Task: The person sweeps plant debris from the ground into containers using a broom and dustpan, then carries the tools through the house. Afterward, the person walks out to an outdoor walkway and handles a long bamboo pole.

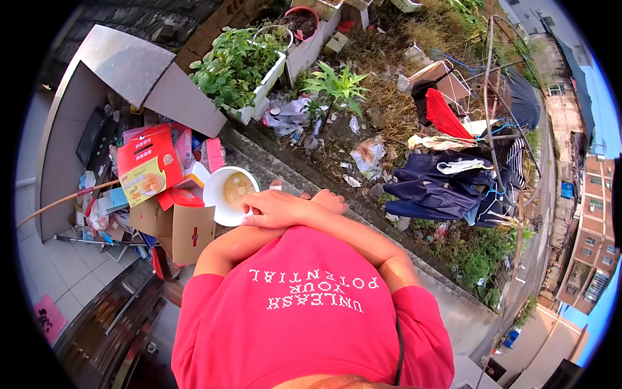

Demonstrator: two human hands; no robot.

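Note:
My arms are crossed in front of my red T-shirt (317,298), the right forearm lying over the left. My right hand (264,209) rests by my left forearm, with fingers loosely bent and apart. Behind its fingers is a white tub (218,206) with pale yellowish contents; whether they touch it I cannot tell. My left hand (330,201) reaches out beyond my right forearm over the concrete ledge (414,259), its fingers loosely extended. Nothing shows in either hand.
Left of the tub lie a cardboard box (192,232), red and yellow packaging (148,175) and a stick (71,198). Beyond the ledge are a leafy planter (236,68), scattered plastic litter (369,157) and dark clothes (437,185) on a rack. Buildings (591,220) stand at right.

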